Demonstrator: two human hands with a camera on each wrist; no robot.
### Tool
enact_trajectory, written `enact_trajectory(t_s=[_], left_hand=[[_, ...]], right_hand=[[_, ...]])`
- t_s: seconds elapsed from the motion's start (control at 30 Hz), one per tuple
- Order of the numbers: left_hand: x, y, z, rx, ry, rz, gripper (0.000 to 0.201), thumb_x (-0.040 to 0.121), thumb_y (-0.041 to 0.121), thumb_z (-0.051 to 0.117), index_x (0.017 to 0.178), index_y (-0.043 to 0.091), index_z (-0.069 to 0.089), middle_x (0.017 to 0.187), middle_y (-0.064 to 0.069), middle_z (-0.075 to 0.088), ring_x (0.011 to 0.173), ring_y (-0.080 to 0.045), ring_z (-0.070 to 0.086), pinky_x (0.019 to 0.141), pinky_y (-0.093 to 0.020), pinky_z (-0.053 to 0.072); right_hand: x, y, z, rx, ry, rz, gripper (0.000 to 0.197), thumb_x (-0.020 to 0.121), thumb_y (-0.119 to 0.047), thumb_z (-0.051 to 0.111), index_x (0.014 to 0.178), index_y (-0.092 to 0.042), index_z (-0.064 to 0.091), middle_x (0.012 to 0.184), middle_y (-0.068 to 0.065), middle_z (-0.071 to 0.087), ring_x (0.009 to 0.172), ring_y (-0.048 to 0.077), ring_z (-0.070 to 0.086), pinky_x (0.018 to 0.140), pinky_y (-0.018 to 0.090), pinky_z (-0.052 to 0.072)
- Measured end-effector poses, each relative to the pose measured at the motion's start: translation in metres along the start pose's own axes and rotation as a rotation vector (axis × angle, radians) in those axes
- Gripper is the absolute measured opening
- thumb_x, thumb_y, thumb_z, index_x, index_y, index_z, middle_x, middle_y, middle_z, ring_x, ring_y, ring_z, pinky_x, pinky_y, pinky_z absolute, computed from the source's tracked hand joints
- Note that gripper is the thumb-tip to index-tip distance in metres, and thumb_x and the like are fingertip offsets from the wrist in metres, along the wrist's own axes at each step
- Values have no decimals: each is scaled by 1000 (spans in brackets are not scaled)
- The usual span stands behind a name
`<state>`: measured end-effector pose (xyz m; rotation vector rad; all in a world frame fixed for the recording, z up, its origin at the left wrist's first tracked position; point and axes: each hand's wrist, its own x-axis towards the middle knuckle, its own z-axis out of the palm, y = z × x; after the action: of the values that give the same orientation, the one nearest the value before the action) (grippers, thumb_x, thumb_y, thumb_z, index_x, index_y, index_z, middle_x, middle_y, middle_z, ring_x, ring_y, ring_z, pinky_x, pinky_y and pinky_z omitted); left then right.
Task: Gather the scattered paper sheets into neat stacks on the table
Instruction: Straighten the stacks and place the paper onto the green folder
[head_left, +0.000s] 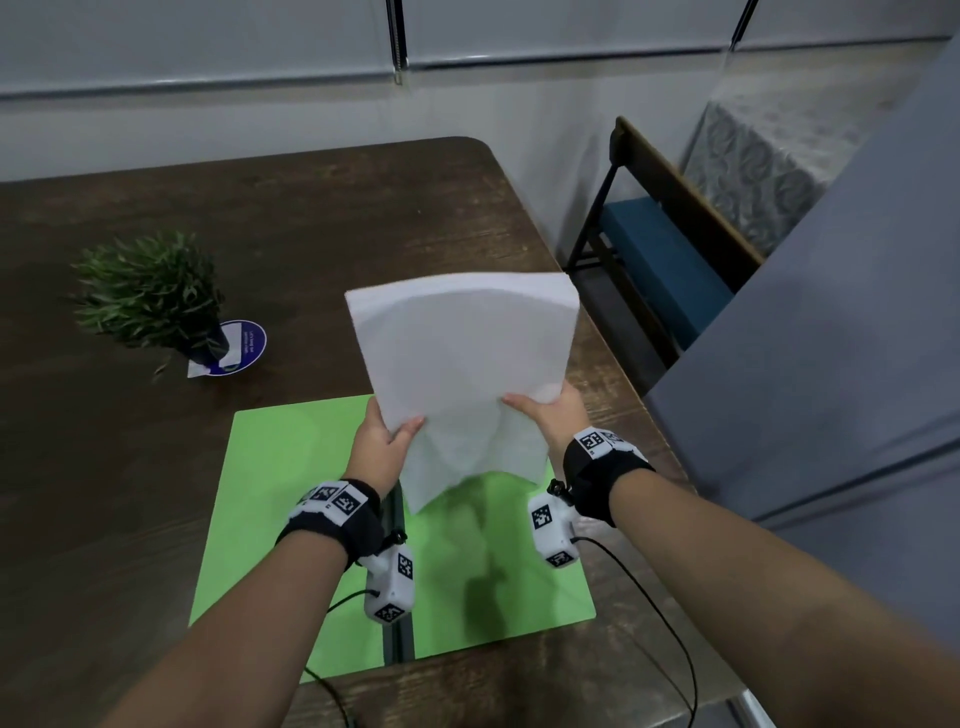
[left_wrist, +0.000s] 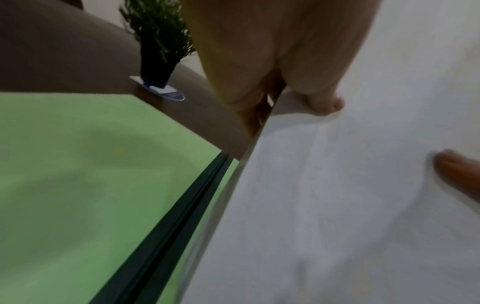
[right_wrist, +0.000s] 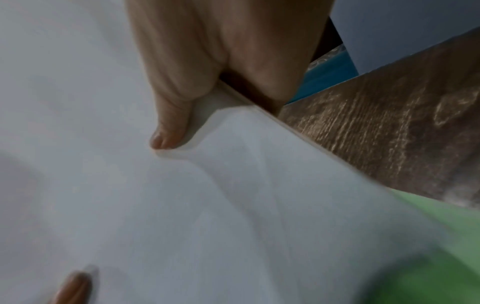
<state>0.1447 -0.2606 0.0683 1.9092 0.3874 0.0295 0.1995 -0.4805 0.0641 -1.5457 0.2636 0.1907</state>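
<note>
A thick stack of white paper sheets (head_left: 462, 358) is held up in the air above the green mat (head_left: 280, 467), tilted away from me. My left hand (head_left: 387, 434) grips its left edge, thumb on the front face. My right hand (head_left: 545, 408) grips the right edge the same way. The lower part of the stack bends and sags toward the mat. In the left wrist view my left hand (left_wrist: 259, 61) holds the paper (left_wrist: 337, 205) with its thumb on top. In the right wrist view my right hand (right_wrist: 221, 61) pinches the sheets (right_wrist: 155, 205), thumb pressed on them.
A small potted plant (head_left: 150, 296) on a blue round coaster stands at the left of the dark wooden table (head_left: 311, 218). A chair with a blue seat (head_left: 660, 260) stands past the table's right edge. A grey panel (head_left: 831, 364) rises at the right.
</note>
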Motion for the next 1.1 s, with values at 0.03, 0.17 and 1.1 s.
enact_trajectory(t_s=[0.03,0.17,1.1], left_hand=[[3,3,-3,43,-17,12,47,89,18,66,129,6,44,116,-3,60,106,-17,58,93,-25,42],[15,2,-13,117,-178,-117,43,87,32,67,124,13,54,114,4,63,104,-17,61,96,-35,47],[6,-75,46,456,-167,-549,77,87,41,65,140,-4,32,144,-20,40,130,-32,42,102,-36,37]], right_hand=[[1,-4,0,-31,-5,-7,45,62,-19,89,101,-17,68,99,4,75,95,25,70,91,50,53],[3,-9,-10,-225,-78,66,43,64,-30,88,101,-22,68,104,2,73,95,23,70,89,45,55],[23,78,-22,-530,-133,485,76,57,-49,88,119,-17,57,107,-3,66,94,19,64,82,31,50]])
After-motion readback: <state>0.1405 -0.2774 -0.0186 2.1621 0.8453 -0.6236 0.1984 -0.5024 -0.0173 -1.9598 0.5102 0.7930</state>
